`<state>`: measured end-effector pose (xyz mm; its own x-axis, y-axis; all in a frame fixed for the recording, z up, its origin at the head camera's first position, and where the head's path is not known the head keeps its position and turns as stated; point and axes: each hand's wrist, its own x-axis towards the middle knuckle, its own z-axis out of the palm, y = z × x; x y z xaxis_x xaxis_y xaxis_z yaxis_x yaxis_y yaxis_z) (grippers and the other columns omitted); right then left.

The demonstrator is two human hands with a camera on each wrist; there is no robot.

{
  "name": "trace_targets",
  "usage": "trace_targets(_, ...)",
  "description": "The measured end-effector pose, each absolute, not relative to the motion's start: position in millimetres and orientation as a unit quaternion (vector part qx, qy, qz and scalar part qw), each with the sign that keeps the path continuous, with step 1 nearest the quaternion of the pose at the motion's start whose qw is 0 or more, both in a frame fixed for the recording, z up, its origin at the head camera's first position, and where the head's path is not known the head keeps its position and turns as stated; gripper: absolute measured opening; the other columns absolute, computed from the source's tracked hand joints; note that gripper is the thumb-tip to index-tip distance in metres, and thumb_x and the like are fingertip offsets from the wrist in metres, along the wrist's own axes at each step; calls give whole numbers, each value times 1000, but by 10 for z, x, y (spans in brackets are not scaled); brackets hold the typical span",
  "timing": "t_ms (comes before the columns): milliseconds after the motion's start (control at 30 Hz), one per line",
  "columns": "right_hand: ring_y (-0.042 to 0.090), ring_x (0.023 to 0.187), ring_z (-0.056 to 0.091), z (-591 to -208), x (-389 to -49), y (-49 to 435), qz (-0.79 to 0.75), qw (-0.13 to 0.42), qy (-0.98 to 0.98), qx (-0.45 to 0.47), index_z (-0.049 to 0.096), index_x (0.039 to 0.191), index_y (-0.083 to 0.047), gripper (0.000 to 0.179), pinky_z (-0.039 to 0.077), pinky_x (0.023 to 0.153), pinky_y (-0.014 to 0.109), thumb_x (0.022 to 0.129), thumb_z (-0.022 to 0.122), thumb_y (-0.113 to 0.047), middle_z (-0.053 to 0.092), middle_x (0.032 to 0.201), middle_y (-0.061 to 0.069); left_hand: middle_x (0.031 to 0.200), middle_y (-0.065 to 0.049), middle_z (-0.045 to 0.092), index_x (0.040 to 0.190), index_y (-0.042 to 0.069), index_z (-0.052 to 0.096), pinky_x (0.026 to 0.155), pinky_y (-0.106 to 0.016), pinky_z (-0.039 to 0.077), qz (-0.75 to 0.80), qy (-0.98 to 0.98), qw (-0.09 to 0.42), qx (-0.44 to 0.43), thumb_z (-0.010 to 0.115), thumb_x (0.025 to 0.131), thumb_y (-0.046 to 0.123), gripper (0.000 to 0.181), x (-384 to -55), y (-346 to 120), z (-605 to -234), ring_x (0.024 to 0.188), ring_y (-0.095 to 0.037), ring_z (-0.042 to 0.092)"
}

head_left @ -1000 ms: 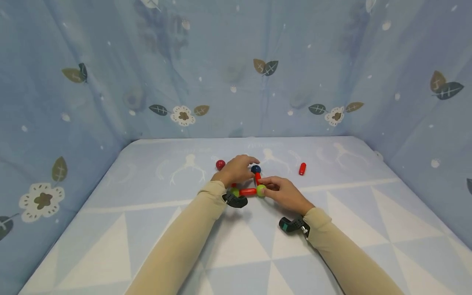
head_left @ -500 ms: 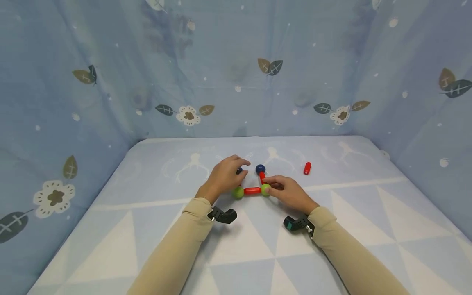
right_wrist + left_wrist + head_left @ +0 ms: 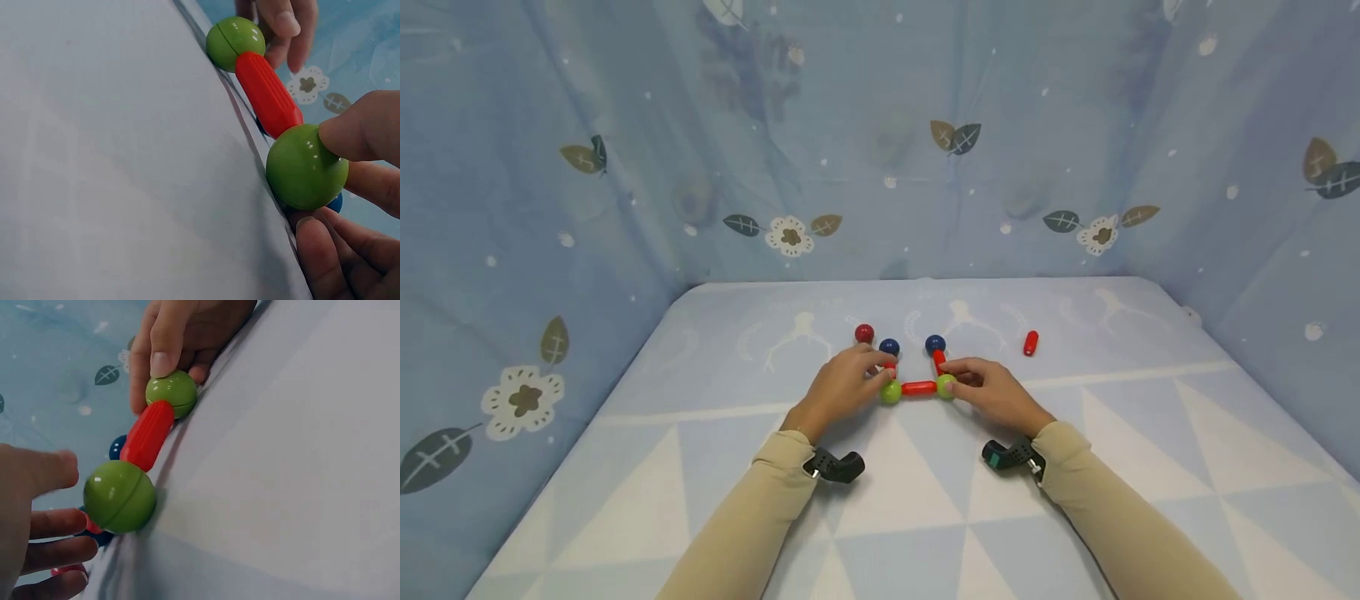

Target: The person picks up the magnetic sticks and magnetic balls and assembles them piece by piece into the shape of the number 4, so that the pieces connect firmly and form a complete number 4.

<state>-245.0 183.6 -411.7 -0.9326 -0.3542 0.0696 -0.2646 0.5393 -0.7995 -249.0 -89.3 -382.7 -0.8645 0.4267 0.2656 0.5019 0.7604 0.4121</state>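
Two green balls joined by a red rod point(image 3: 919, 388) form the near side of a U-shaped build on the table. From each green ball another red rod point(image 3: 940, 361) runs back to a dark blue ball point(image 3: 935, 344); the left blue ball point(image 3: 889, 347) shows beyond my left fingers. My right hand point(image 3: 988, 392) holds the right green ball point(image 3: 307, 167), thumb on top and fingers at its far side. Beside the left green ball point(image 3: 120, 496), my left hand point(image 3: 842, 383) has its thumb and fingers spread apart, with nothing gripped. It partly covers the left rod.
A dark red ball point(image 3: 864, 333) lies behind the left hand, close to the left blue ball. One loose red rod point(image 3: 1031, 343) lies farther right on the patterned cloth point(image 3: 910, 517). Blue curtains point(image 3: 880, 167) rise behind the table and along both sides.
My left hand has drawn back and to the left from over the build, uncovering the left blue ball and the red ball. The right hand stays on the right green ball.
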Motion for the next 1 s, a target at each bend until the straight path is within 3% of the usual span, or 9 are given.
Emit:
trace_targets(300, 26, 119, 60, -4090, -2453, 1826, -453, 45, 872, -177, 64, 134, -16, 43, 48, 97, 46, 95, 70, -33, 60, 135, 7, 87, 7, 60, 110, 19, 76, 74, -32, 47, -308, -915, 66, -253, 69, 96, 34, 22, -2498, -958, -3943, 82, -10, 57)
trace_targets(1000, 27, 119, 60, -4105, -2458, 1847, -442, 57, 877, -181, 64, 134, -14, 45, 48, 99, 46, 95, 70, -34, 61, 134, 8, 91, 4, 58, 124, 20, 72, 78, -31, 45, -299, -919, 17, -258, 78, 89, 34, 39, -2475, -988, -4051, 85, -14, 53)
